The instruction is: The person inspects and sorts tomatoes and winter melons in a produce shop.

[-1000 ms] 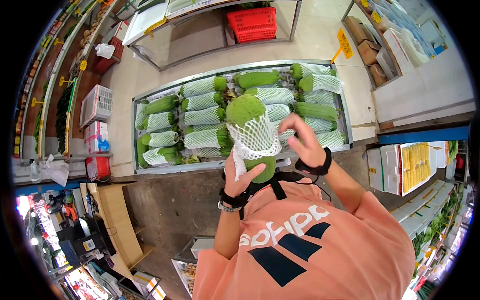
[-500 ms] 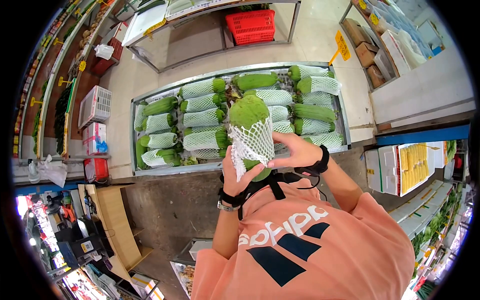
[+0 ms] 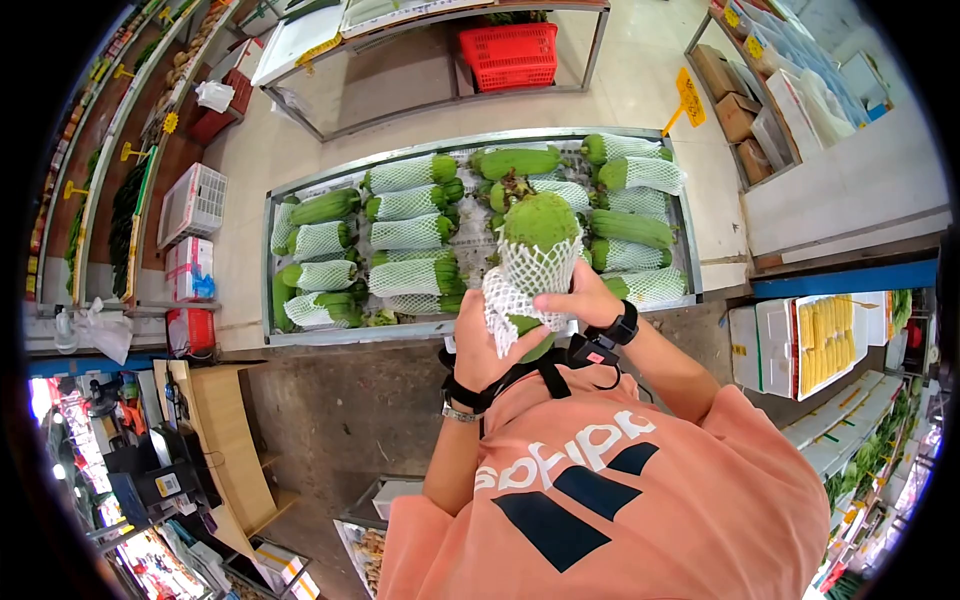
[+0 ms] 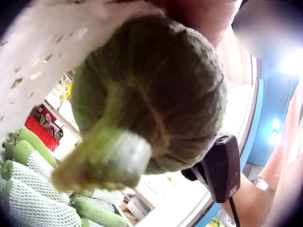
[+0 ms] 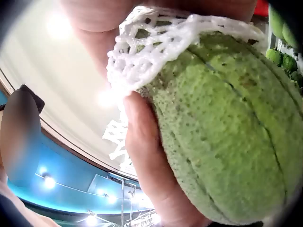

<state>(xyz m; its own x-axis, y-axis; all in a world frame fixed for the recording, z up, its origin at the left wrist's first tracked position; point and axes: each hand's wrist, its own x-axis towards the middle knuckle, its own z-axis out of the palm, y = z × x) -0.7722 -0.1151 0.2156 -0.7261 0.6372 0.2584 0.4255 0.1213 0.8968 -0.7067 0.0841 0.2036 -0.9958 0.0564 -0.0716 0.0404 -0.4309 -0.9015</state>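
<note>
Both hands hold a thick green loofah gourd (image 3: 540,218) above the tray, in front of the chest. A white foam net sleeve (image 3: 540,266) wraps its middle, and its upper end is bare. The left hand (image 3: 482,342) grips the lower part, with loose net bunched beside its thumb. From the other side the right hand (image 3: 594,298) grips the sleeved gourd, its thumb across the net. In the left wrist view the gourd's stem (image 4: 102,158) juts toward the camera. The right wrist view shows the net's edge (image 5: 142,56) over bare ribbed skin, with fingers around it.
Below the hands lies a metal-edged tray (image 3: 360,338) with rows of gourds, many in net sleeves. A yellow sign (image 3: 687,98) stands at its far right corner. Beyond are a rack and a red basket (image 3: 508,56). White foam boxes (image 3: 765,345) stand at the right.
The right hand, apart from the gourd a second ago, came in to grip its side. The gourd has since shifted right with both hands, and the net's loose part is bunched at the left hand.
</note>
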